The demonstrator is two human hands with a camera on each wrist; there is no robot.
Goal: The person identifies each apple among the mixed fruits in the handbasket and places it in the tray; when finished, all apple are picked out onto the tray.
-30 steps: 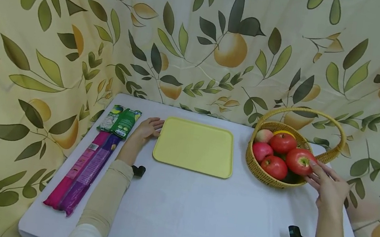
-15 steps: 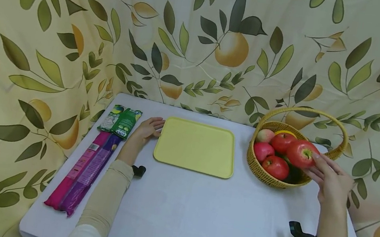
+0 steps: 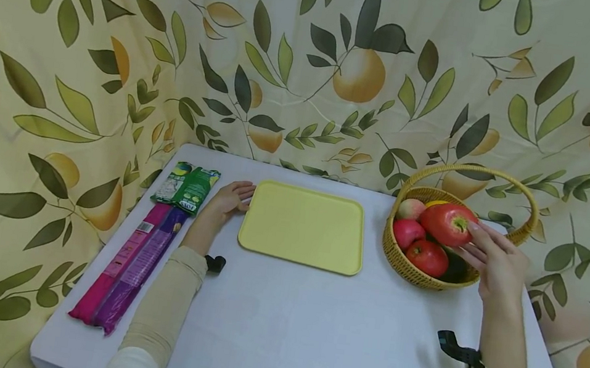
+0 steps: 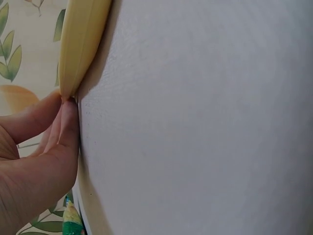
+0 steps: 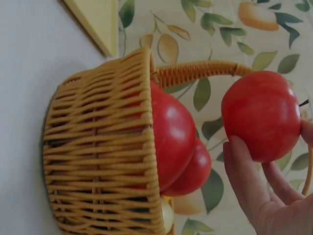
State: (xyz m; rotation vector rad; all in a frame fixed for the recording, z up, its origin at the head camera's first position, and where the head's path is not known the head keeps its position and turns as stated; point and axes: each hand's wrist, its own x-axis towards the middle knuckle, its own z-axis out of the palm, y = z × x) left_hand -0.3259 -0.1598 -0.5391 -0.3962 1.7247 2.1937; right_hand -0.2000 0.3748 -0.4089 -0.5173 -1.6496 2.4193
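In the head view my right hand (image 3: 502, 264) holds a red apple (image 3: 446, 224) above the wicker basket (image 3: 394, 256). The right wrist view shows this apple (image 5: 264, 115) raised clear of the basket (image 5: 102, 147), fingertips on its side and part of the thumb at the frame edge. Inside the basket lie more red fruit (image 3: 427, 258), a paler peach-like fruit (image 3: 411, 209) and something dark green. At the left edge of a yellow tray (image 3: 303, 227), my left hand (image 3: 228, 200) pinches the rim between thumb and fingers, as the left wrist view of the tray (image 4: 83, 44) shows.
Left of the left hand lie green packets (image 3: 187, 187) and two long packages, one pink (image 3: 119, 263) and one purple (image 3: 140, 272). The basket's tall handle (image 3: 476, 169) arches behind the held apple. A patterned curtain (image 3: 312, 56) hangs behind the white-covered table (image 3: 308, 335).
My right hand has lifted the apple from among the fruit and moved it left and up over the basket. The left hand has stayed at the tray's edge.
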